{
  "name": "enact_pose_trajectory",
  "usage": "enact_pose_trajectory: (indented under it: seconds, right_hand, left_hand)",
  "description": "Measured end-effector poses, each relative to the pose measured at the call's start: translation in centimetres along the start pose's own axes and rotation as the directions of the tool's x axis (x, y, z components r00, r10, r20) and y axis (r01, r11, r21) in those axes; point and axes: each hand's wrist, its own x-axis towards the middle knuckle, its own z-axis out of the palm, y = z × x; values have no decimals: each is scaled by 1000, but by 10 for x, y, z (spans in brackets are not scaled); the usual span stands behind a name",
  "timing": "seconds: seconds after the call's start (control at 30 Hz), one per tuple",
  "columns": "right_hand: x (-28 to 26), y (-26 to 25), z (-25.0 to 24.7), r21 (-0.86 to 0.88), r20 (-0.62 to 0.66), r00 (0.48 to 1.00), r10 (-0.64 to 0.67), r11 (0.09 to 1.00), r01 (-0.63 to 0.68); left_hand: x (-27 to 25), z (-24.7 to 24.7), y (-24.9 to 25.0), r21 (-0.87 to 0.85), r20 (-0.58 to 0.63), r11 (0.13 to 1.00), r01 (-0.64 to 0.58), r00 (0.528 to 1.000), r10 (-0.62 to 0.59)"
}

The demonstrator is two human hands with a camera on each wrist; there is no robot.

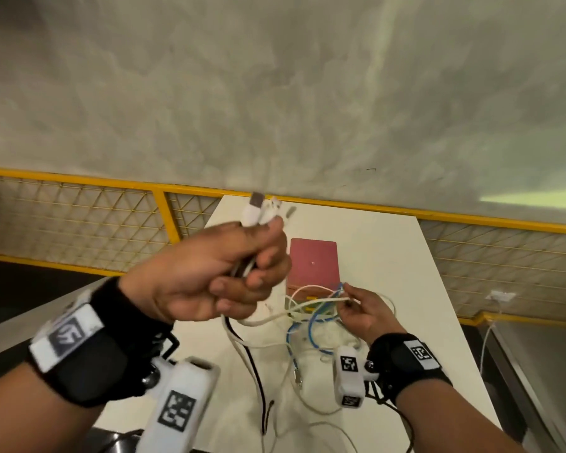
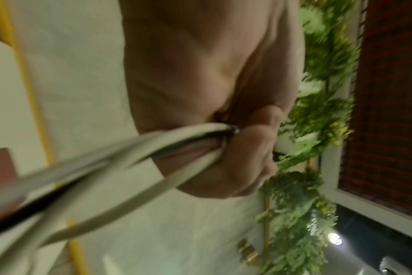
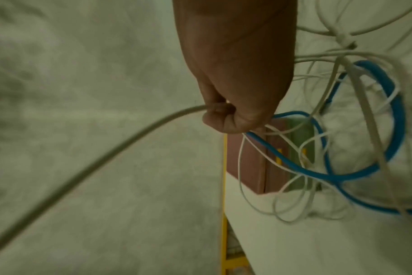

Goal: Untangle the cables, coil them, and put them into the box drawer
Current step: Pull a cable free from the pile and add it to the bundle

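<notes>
My left hand (image 1: 223,273) is raised above the table and grips a bundle of white cables (image 2: 134,148); their USB plugs (image 1: 258,210) stick up out of the fist. A black cable (image 1: 255,361) hangs down from the same fist. My right hand (image 1: 360,308) pinches a white cable (image 3: 106,148) low over the tangle, next to a blue cable (image 1: 311,325). The tangle of white and blue cables (image 3: 329,148) lies in front of the pink box (image 1: 312,261); its drawer front is mostly hidden behind them.
The white table (image 1: 389,256) is narrow and runs away from me. A yellow mesh railing (image 1: 79,210) stands behind and beside it. A grey wall rises beyond. More white cable (image 1: 311,416) trails toward the table's near edge.
</notes>
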Motion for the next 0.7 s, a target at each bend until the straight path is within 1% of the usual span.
enact_pose_trajectory:
  seconds: [0.03,0.07,0.1,0.13,0.17,0.2,0.23,0.27,0.3,0.33,0.37,0.4,0.47,0.5,0.53,0.57,0.6,0.67,0.7]
  right_hand:
    - [3,-1,-7,-8,-27,1000,-10,1000,10]
    - [7,-1,-12,-5,-49,999,-8,1000,8]
    - [7,1,-14,17,-62,998,6,1000,-5]
    - [7,4,-14,9,-60,998,8,1000,-7]
    - [4,10,-11,-10,-42,999,11,1000,-12]
    - [0,16,-7,-44,-12,1000,11,999,-12]
    - [-9,23,-1,-93,40,999,17,996,-13]
    - [-16,31,4,-164,93,995,24,986,-9]
    - [-25,38,9,-240,146,989,37,971,-1]
    - [-31,44,12,-298,186,981,47,954,10]
    - [-37,48,14,-335,212,976,57,942,18]
    - [-40,50,14,-357,233,971,56,933,31]
    - [-44,52,14,-383,274,961,48,922,63]
    - [-44,52,14,-397,288,957,45,915,76]
    - [-44,52,12,-429,293,955,43,899,91]
    - [-43,52,11,-459,293,955,50,883,95]
    - [-42,53,11,-481,292,954,60,872,93]
    - [-42,56,12,-509,306,949,80,856,92]
    - [-44,59,15,-529,312,946,86,843,98]
  left_hand:
    - [-7,0,8,30,17,999,-22,1000,21]
    - [-10,1,13,111,-21,993,-47,999,49]
    - [-8,0,13,237,-116,969,-73,988,103]
    - [0,-3,8,379,-233,923,-70,958,169]
    - [12,-6,-1,502,-350,864,-35,905,240]
    - [27,-11,-12,586,-442,810,12,843,307]
    - [41,-15,-26,641,-495,765,57,793,355]
    - [55,-22,-42,681,-518,726,95,763,386]
    - [66,-29,-57,699,-526,706,115,751,399]
    - [76,-35,-73,692,-538,712,118,742,400]
    - [84,-40,-86,666,-556,738,110,732,393]
    - [90,-44,-97,614,-587,784,93,717,375]
    - [96,-49,-111,413,-669,910,26,687,284]
    - [96,-52,-113,278,-701,961,-15,681,213]
    - [95,-55,-115,152,-719,988,-33,682,134]
    - [93,-58,-115,77,-722,997,-9,689,62]
    - [91,-61,-118,64,-714,997,53,700,9]
    - [88,-62,-124,177,-693,959,223,720,-40]
    - [88,-62,-129,231,-678,932,279,733,-51]
